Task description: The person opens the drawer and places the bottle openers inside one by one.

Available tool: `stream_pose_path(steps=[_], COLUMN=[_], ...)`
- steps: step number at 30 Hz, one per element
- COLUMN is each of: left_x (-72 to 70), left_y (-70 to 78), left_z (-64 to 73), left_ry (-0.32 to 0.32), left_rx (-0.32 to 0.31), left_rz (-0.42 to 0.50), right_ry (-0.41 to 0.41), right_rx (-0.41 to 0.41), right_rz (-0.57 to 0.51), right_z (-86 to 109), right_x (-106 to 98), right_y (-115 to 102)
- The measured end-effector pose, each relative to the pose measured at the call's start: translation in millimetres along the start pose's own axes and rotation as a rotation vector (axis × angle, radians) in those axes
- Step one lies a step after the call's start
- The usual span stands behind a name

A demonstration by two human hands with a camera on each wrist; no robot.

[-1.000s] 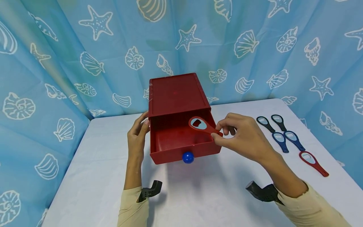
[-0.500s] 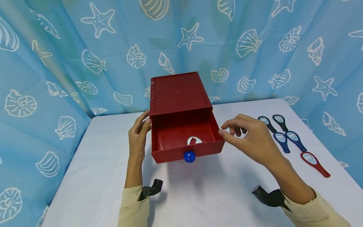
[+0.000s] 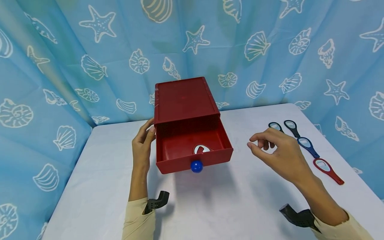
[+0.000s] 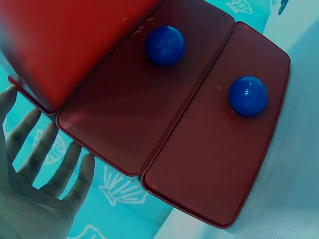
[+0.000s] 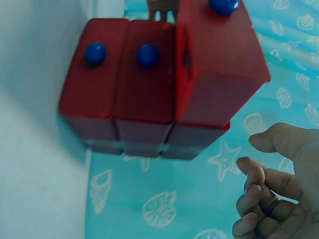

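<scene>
A dark red drawer cabinet (image 3: 183,98) stands on the white table, its top drawer (image 3: 177,165) pulled out. Inside lies a red magnifying glass (image 3: 201,149), its lens partly showing above the drawer front and its handle hidden. My left hand (image 3: 142,148) rests against the cabinet's left side; in the left wrist view its fingers (image 4: 65,169) are extended along the edge. Off to the right of the drawer, my right hand (image 3: 280,151) hovers with nothing in it, thumb and index finger apart and the other fingers loosely bent.
Beyond the right hand lie two black magnifying glasses (image 3: 291,125), a blue one (image 3: 306,144) and another red one (image 3: 328,170). Two closed drawers with blue knobs (image 4: 248,96) sit below the top one. A shell-patterned curtain (image 3: 120,83) hangs behind the table.
The right hand has let go of the red magnifying glass, which now lies in the drawer, and has moved right, away from the cabinet. The left hand stays at the cabinet's side.
</scene>
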State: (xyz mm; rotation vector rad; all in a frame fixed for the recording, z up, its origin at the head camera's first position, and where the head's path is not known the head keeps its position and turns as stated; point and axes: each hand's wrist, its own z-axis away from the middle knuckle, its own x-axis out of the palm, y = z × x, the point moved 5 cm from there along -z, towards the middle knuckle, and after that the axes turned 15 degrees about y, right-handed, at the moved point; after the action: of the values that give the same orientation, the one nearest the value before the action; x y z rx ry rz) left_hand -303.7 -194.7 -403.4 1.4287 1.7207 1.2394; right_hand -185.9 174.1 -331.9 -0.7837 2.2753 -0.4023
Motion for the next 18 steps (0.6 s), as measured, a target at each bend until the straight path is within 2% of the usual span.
stream_pose_path(steps=[10, 18], left_x=[7.3, 2.8], left_y=[2.8, 4.5], left_z=[2.3, 1.9], left_ry=[-0.004, 0.02], left_rx=[-0.018, -0.031], left_rz=[0.016, 0.002], right_ry=[0.02, -0.017], right_rx=[0.054, 0.15], right_rz=[0.075, 0.137], right_z=[26.6, 44.1], right_x=[-23.5, -37.1], right_y=[49.0, 87.4])
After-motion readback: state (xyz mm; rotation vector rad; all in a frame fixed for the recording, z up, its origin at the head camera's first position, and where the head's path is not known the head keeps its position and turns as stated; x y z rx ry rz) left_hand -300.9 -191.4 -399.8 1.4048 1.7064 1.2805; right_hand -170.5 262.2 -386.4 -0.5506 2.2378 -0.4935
